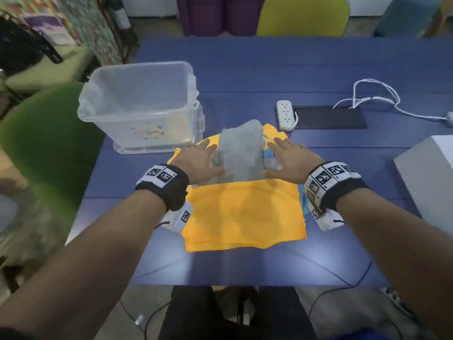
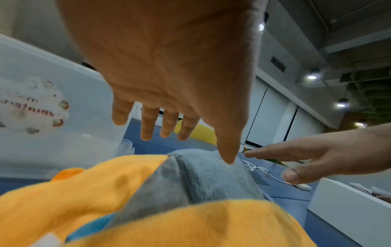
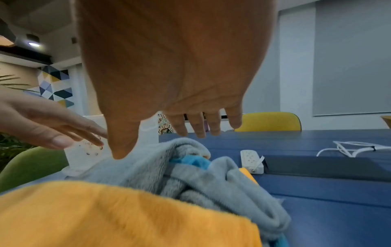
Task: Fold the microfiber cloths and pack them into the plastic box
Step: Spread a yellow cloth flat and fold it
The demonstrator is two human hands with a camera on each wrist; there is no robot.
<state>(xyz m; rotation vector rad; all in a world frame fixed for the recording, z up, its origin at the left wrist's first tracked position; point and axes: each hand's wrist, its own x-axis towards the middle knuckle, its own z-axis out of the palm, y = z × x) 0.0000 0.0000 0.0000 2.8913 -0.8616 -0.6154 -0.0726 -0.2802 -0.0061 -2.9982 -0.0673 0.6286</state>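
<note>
Both hands were spread flat, fingers straight and apart, gripping nothing. The left hand [image 1: 196, 163] hovered at the left edge of the grey cloth [image 1: 241, 153], and the right hand [image 1: 289, 160] at its right edge; in the wrist views the thumbs pointed down at the grey pile, though whether they touched it could not be told. The grey cloth lay folded in a narrow bundle on top of the heap, with a blue cloth [image 3: 190, 161] tucked in its folds. A yellow cloth [image 1: 245, 217] lay spread flat nearer the person, partly under the grey one. The heap sat on the blue worktop [image 1: 269, 69]. The box [image 1: 139, 106], clear plastic and open at the top, stood just beyond the heap to the left, touching the far yellow edge. A white power strip [image 1: 285, 115] lay to the right behind the cloths, beside a dark slab [image 1: 331, 117] and a white cable [image 1: 375, 96].
</note>
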